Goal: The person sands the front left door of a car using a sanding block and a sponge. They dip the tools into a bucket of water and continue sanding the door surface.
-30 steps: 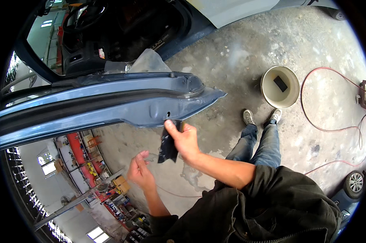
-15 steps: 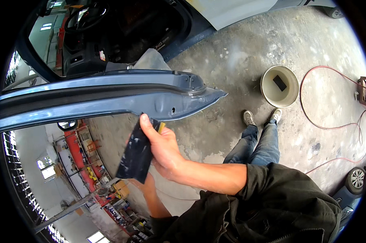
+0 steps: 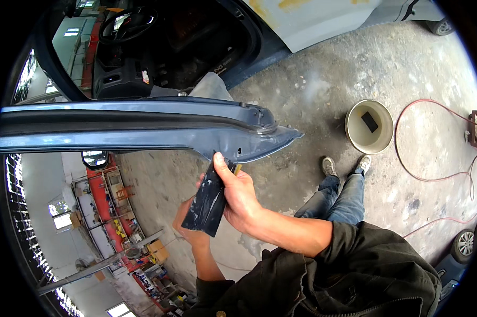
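Note:
A black, flat sheet that looks like sandpaper (image 3: 209, 203), streaked with whitish smears, hangs slanted below the blue car door's edge. My right hand (image 3: 241, 196) is closed on its upper part, thumb across the front and a yellow strip showing beside it. Behind the lower left of the sheet, my left hand (image 3: 186, 215) lies against it, its fingers mostly hidden. The open blue door (image 3: 180, 140), seen along its edge, spreads just above my hands, and my right thumb tip is close to its lower rim.
To the right, a pale bucket (image 3: 353, 138) stands on the concrete floor, with a small black rectangle (image 3: 369, 122) inside. A red hose (image 3: 396, 129) curls beyond it. Red shelving (image 3: 96, 191) full of workshop items is at the left. The car's interior (image 3: 191, 47) lies open above.
The door, bucket and floor sit a little lower and farther right in view. The sheet has shifted right with my hands, and more of my left hand shows beside it.

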The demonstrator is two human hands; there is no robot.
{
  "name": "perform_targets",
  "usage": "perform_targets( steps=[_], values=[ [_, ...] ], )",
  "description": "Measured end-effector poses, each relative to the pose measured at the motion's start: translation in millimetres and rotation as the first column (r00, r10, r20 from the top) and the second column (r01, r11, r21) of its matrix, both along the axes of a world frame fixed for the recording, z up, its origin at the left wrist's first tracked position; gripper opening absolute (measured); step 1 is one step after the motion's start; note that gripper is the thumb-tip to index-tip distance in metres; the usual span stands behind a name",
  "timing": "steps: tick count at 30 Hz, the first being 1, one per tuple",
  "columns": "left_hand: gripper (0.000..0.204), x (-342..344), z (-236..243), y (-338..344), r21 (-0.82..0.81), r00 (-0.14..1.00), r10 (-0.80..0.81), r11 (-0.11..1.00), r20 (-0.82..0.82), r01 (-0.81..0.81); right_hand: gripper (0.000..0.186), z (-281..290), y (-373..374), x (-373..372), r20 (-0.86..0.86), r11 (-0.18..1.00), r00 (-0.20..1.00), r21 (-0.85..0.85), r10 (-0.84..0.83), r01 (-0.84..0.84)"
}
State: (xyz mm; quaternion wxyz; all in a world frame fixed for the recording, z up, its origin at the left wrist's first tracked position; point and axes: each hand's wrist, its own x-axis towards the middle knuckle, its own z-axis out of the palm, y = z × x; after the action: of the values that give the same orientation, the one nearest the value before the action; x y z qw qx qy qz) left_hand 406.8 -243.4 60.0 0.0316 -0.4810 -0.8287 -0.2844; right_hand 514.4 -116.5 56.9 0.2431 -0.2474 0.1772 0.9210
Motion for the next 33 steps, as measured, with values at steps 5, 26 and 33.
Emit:
perform_targets(
  steps=[5,26,33],
  values=[
    [0.031,22,18,10,0.000,0.973,0.017,1.000,0.228,-0.018,0.039,26,12,4,-0.067,0.999,0.998,0.030,0.021,-0.019],
    [0.024,-4,-12,-25,-0.104,0.957,0.240,0.969,0.166,-0.225,0.036,-102,-24,2,0.265,0.996,0.963,0.053,0.050,-0.067],
    [0.024,18,-13,10,-0.087,0.966,0.130,0.990,0.223,-0.113,0.031,-265,-19,2,0.648,0.992,0.760,0.054,0.053,-0.116]
  ],
)
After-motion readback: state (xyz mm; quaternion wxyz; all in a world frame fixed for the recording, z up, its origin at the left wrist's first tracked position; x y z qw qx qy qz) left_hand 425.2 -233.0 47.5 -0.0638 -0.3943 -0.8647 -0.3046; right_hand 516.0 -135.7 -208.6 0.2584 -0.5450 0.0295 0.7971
